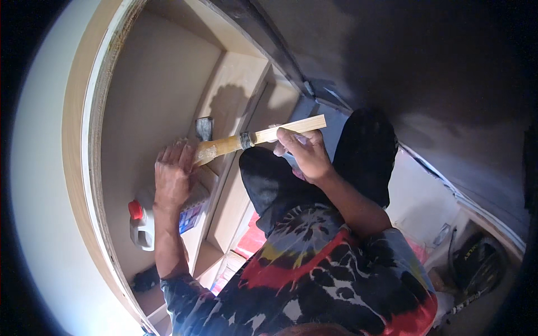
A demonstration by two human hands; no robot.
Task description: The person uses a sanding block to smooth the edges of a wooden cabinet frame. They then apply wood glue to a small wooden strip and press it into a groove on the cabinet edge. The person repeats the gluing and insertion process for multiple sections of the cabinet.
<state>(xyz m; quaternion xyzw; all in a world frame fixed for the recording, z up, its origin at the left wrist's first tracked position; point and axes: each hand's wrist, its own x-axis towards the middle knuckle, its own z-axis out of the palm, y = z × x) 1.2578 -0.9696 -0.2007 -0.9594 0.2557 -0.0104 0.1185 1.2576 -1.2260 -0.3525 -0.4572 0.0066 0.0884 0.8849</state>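
My left hand (175, 171) is closed around the left end of a yellowish handle-like piece (227, 145) with pale crust on it and a dark band near its right end. A light wooden strip (297, 127) extends from that band to the upper right, lined up with it. My right hand (302, 148) pinches the strip from below, thumb and fingers closed on it. A small grey metallic-looking block (204, 128) shows just above the yellowish piece; whether they are joined I cannot tell.
A white jug (143, 227) with a red cap stands in the wooden cabinet behind my left forearm. The cabinet's curved-looking edge (84, 140) rises on the left. My dark-clad knees (367, 151) are just beyond my hands. A black bag-like item (476, 260) lies at lower right.
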